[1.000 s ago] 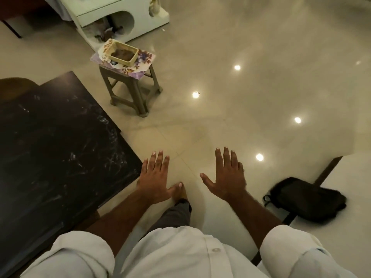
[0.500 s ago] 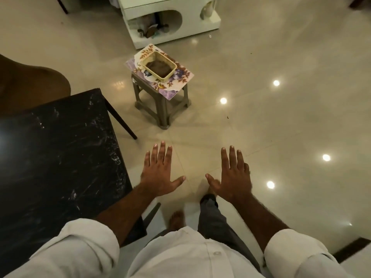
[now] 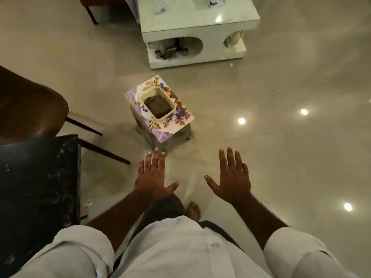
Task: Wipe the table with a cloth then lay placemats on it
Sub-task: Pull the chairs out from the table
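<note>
Standing just short of the small grey stool (image 3: pixel 160 125), both hands (image 3: pixel 155 178) (image 3: pixel 230 179) spread empty; floral placemats (image 3: pixel 180 115) and tray-held brown cloth (image 3: pixel 159 106) atop stool, black marble table (image 3: pixel 38 183) left of it—best lift cloth first.

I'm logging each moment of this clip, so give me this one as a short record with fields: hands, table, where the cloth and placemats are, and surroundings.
left hand: open, fingers spread, empty, held over the floor
right hand: open, fingers spread, empty
table: black, marbled top, at the person's left
cloth: dark wad inside the cream basket
placemats: floral, under the basket, on the small stool
stool position: ahead of the hands, on the floor
surroundings: brown chair behind the table; white coffee table beyond the stool
</note>
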